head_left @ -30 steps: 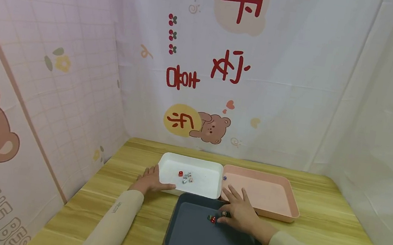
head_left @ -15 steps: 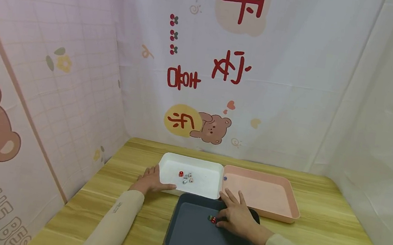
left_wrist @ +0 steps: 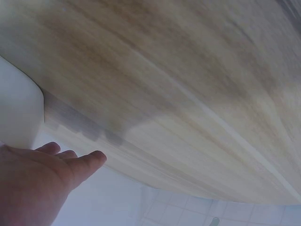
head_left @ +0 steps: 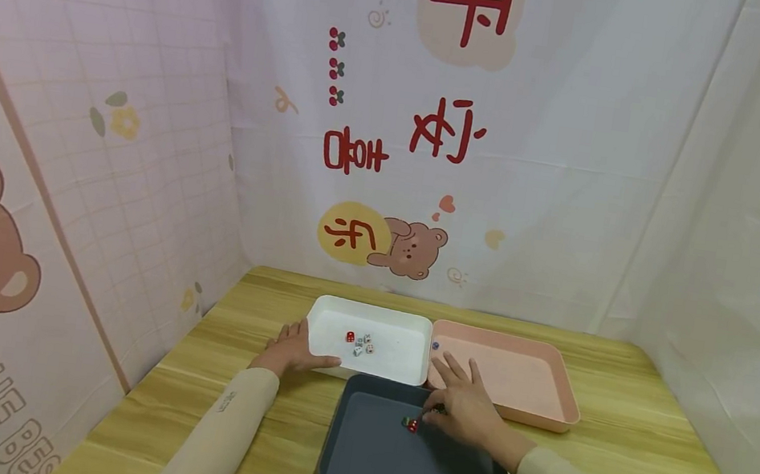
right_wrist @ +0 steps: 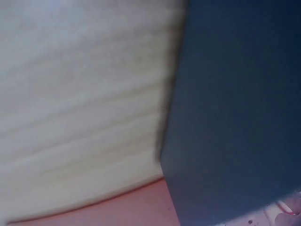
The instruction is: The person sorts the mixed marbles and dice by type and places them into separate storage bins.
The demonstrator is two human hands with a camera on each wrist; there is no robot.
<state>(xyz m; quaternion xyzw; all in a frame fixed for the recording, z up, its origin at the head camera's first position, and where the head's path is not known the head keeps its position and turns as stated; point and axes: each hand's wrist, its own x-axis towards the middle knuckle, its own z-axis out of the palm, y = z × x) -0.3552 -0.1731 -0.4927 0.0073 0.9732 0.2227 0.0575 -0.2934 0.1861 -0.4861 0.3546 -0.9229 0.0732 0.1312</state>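
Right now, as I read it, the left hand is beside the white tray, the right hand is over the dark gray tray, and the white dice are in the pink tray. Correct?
Not quite: the head view shows the white dice in the white tray, not the pink tray. The left hand and right hand are as you say.

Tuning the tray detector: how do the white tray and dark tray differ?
The white tray is pale; the dark tray is slate blue.
The white tray is farther back; the dark tray is nearer.
The left hand is at the white tray's edge; the right hand is over the dark tray.
Both are shallow and hold a red die.
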